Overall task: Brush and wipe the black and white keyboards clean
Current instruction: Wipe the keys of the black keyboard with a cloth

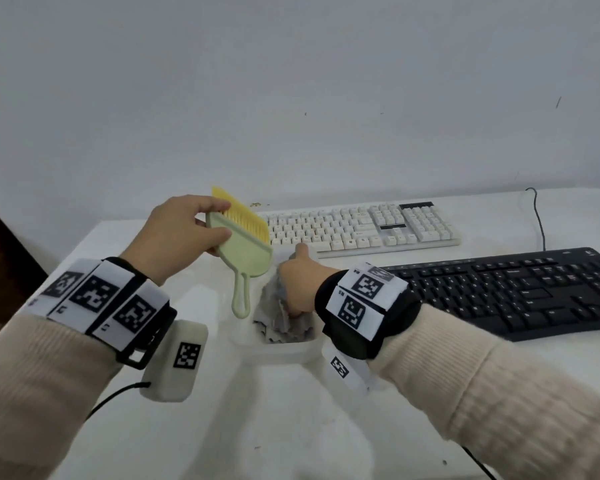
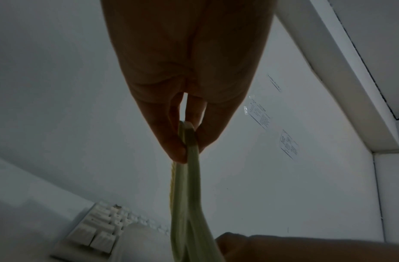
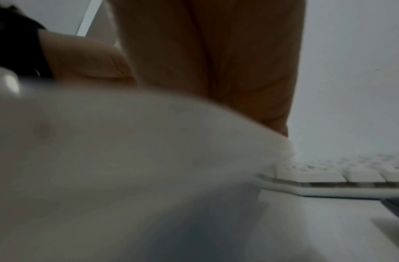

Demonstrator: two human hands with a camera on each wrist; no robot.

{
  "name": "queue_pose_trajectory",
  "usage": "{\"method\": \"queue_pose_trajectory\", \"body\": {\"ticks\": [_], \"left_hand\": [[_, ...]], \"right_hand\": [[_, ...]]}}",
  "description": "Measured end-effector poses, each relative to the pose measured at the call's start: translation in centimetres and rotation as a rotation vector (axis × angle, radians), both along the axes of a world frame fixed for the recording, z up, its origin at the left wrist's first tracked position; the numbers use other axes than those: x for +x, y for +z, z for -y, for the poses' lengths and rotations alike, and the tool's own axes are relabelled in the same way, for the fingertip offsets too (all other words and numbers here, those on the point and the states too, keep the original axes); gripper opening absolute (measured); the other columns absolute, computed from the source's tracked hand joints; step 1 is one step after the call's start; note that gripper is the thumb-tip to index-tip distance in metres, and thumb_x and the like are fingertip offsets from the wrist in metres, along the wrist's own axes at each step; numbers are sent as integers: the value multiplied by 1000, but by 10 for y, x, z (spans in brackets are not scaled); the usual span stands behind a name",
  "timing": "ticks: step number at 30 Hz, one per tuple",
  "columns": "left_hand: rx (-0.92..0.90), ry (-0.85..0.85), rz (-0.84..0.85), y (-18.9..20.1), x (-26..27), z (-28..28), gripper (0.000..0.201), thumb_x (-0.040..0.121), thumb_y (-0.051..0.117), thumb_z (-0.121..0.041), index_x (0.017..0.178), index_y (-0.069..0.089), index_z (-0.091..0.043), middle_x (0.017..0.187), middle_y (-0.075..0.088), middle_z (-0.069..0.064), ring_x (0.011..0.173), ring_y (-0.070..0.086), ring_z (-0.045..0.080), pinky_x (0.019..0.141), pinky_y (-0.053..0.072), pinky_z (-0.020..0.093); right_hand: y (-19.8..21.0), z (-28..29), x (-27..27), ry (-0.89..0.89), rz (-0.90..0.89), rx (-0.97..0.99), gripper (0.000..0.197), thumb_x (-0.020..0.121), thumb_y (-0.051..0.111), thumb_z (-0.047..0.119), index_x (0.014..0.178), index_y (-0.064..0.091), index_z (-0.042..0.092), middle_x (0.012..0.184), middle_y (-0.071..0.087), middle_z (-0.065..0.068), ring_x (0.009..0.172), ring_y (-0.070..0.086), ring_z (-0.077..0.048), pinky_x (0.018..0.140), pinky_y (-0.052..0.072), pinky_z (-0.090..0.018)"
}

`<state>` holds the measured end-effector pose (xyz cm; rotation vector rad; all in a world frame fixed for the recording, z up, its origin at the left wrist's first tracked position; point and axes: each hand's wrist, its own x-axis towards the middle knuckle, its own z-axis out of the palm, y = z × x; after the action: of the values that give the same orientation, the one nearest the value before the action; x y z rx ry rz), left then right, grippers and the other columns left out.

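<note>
Grip check comes first. Nearest me, my right hand reaches down into a white tray and closes on a crumpled grey cloth; the fingertips are hidden behind the hand, so I judge the hold from the curl of the hand and the bunched fabric, not from a clear sight of them. The right wrist view is blurred and adds nothing to this. I gather the cloth into a firm wad before lifting, so no loose corner snags the tray rim.

My left hand is raised above the table, just left of the tray. Thumb and fingers pinch the head of a pale green brush by its flat faces, yellow bristles pointing away from me and the handle hanging down toward the tray. This pinch suits carrying only. For sweeping, I should shift to the handle so the bristles can angle between the keys.

Beyond the tray lies the white keyboard, close to its far edge. The black keyboard lies to the right, nearer me, just beside my right wrist. Both rest flat on the table. I recommend brushing each in rows toward one edge first, then wiping with the cloth, keeping pressure light so no keycap lifts.
</note>
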<state>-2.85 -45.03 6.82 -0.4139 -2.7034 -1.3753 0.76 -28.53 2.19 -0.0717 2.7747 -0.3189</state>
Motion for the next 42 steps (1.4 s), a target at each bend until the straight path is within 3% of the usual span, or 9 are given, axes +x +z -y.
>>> {"method": "queue_pose_trajectory", "body": {"ticks": [5,10,16,20,25,29,33,38,42], "left_hand": [[-18,-17,26,-5,-1,-6,39,83,64,-7,119,62,-22,89,68,2,67,68,13,65,45,15],[-2,-49,81,-12,-2,-10,41,83,66,-8,122,61,-21,89,69,2,66,67,12,66,44,11],[86,-121,204,-26,-2,-14,45,81,70,-8,124,60,-15,102,70,4,82,66,15,78,44,16],[-58,-155,227,-39,-5,-14,52,81,72,-11,129,56,-15,92,66,-2,77,60,11,77,43,19],[-251,-122,166,-41,-5,-11,60,80,73,-19,135,50,-19,131,52,-1,106,49,12,92,38,25],[-313,-169,276,-40,1,-11,77,78,76,-22,143,37,-16,121,47,-3,98,54,13,80,45,23],[-338,-235,380,-44,10,-7,95,74,78,-23,149,20,-20,124,40,-4,99,55,10,72,45,13],[-387,-340,448,-52,18,11,156,25,85,-67,150,-2,-32,138,23,-11,116,47,8,96,46,27],[-295,-353,505,-56,24,25,165,14,82,-71,148,-7,-37,143,29,-4,121,48,10,94,48,24]], "right_hand": [[5,0,8,24,-121,163,31,93,53,9,123,52,4,142,24,-22,129,29,-37,104,31,-39],[14,-15,5,-21,-191,49,17,86,63,16,88,48,9,119,43,-9,122,33,-33,83,34,-34],[12,-38,4,-34,-144,-130,44,98,46,24,137,40,6,142,39,-12,129,40,-31,108,32,-40],[3,-41,9,-26,-93,-210,45,99,44,26,137,40,3,143,37,-12,128,41,-28,105,36,-36],[-4,-41,18,-26,-51,-284,71,90,51,52,142,31,7,154,14,-1,126,42,-21,75,49,-31],[-6,-43,31,-20,27,-285,101,81,57,63,152,3,16,158,-19,3,144,20,-20,112,29,-34],[-10,-43,41,3,50,-306,115,74,66,63,152,-8,22,157,-23,-2,147,4,-16,114,18,-30],[-8,-41,49,6,52,-300,123,72,72,58,151,-14,16,156,-26,-4,147,-1,-16,113,14,-24],[-11,-30,48,22,15,-380,121,69,77,52,152,-7,20,158,-16,1,145,-13,-8,109,12,-21]]}}
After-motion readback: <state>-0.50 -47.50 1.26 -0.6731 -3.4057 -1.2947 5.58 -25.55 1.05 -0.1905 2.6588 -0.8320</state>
